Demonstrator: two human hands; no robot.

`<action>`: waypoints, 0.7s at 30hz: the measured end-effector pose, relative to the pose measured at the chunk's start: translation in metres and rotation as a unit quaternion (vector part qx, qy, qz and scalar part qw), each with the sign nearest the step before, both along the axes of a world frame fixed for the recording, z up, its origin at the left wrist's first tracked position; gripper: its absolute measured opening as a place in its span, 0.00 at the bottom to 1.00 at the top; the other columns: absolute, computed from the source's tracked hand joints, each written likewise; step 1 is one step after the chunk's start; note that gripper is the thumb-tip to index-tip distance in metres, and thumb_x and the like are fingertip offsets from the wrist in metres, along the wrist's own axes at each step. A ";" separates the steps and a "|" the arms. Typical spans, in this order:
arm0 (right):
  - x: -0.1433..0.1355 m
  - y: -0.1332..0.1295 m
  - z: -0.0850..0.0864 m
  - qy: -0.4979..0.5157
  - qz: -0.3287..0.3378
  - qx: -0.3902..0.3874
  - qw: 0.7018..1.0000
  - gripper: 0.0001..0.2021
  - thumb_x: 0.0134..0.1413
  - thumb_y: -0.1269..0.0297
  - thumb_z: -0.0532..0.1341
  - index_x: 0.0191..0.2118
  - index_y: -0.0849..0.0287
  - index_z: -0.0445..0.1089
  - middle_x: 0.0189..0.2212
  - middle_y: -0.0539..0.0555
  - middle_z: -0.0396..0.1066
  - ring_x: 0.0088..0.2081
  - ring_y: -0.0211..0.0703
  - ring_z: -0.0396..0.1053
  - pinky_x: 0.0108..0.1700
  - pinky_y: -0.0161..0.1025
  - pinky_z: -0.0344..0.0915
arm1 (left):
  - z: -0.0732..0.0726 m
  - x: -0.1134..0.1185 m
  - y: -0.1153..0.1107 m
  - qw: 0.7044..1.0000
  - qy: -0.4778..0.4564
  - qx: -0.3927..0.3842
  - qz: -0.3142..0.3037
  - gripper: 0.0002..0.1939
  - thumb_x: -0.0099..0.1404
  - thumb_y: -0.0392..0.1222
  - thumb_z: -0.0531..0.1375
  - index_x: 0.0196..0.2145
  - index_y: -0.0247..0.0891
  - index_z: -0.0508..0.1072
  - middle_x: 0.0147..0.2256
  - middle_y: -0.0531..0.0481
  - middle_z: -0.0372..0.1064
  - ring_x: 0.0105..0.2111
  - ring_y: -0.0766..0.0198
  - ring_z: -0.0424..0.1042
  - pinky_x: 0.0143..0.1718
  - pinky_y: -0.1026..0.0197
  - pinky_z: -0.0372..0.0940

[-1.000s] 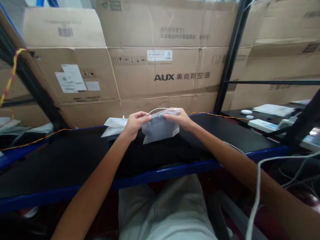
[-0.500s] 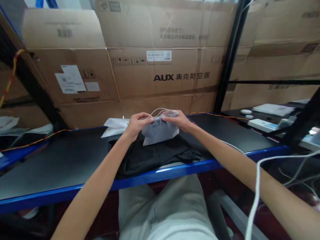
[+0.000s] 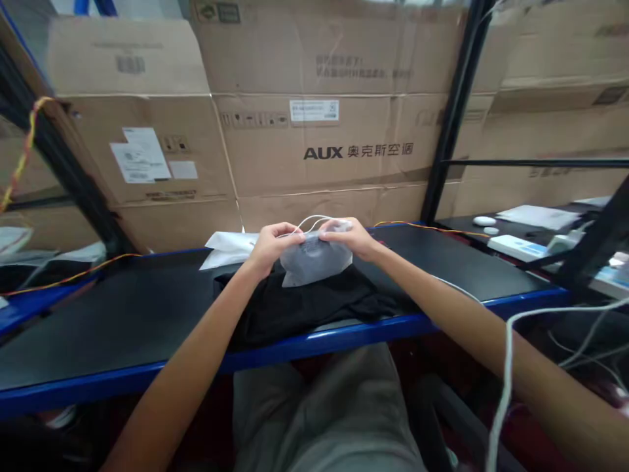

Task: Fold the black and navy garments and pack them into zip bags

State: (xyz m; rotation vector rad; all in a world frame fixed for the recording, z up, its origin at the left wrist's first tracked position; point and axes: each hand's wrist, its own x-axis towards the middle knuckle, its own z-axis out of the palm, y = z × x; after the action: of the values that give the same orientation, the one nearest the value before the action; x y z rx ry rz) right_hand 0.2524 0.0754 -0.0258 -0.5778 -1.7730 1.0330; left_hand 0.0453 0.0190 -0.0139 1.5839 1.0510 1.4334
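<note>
Between my two hands hangs a translucent whitish plastic bag (image 3: 317, 262) with blurred dark print near its top. My left hand (image 3: 271, 248) pinches its upper left part, and my right hand (image 3: 352, 237) pinches the upper right, thumb on the near side. A thin white cable (image 3: 314, 217) loops up between the hands; whether it comes out of the bag I cannot tell. Below the bag, a folded black cloth (image 3: 304, 308) lies at the table's front edge. Beside my left hand is a white plastic bag or sheet (image 3: 228, 248), partly covered by that hand.
The dark tabletop (image 3: 122, 314) has a blue front edge. Large cardboard boxes (image 3: 319, 177) stand behind it, between black posts (image 3: 447, 118). A white box (image 3: 515, 246) and small round white items (image 3: 484, 221) lie at right. A thick white cable (image 3: 508, 354) hangs by my right forearm.
Both hands keep their pinch on the bag and have barely moved. The view has shifted very slightly, and the lower part of the picture is darker.
</note>
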 end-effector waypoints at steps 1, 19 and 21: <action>0.000 -0.001 0.000 0.001 0.002 -0.001 1.000 0.15 0.38 0.57 0.72 0.30 0.62 0.76 0.31 0.52 0.75 0.32 0.39 0.67 0.39 0.38 0.62 | 0.000 0.000 0.000 1.000 0.005 0.002 0.000 0.14 0.44 0.46 0.72 0.26 0.35 0.77 0.25 0.54 0.72 0.27 0.66 0.68 0.31 0.64 0.60; -0.002 0.000 -0.001 0.005 0.011 0.010 1.000 0.10 0.39 0.61 0.71 0.28 0.62 0.77 0.27 0.51 0.74 0.31 0.39 0.67 0.37 0.37 0.61 | -0.006 0.004 0.005 0.999 0.008 0.044 0.022 0.11 0.44 0.41 0.72 0.25 0.36 0.76 0.26 0.52 0.75 0.29 0.64 0.70 0.37 0.61 0.64; -0.002 -0.001 -0.001 0.006 0.007 0.008 1.000 0.10 0.38 0.61 0.71 0.27 0.62 0.77 0.27 0.51 0.74 0.31 0.39 0.67 0.38 0.37 0.61 | -0.006 0.005 0.005 0.999 0.004 0.044 0.021 0.11 0.43 0.41 0.72 0.24 0.36 0.76 0.26 0.52 0.75 0.29 0.64 0.71 0.37 0.61 0.64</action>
State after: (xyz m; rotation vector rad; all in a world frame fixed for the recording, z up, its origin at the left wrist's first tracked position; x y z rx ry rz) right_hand 0.2501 0.0744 -0.0268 -0.5494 -1.7761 1.0296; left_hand 0.0500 0.0238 -0.0202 1.6391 1.0447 1.5208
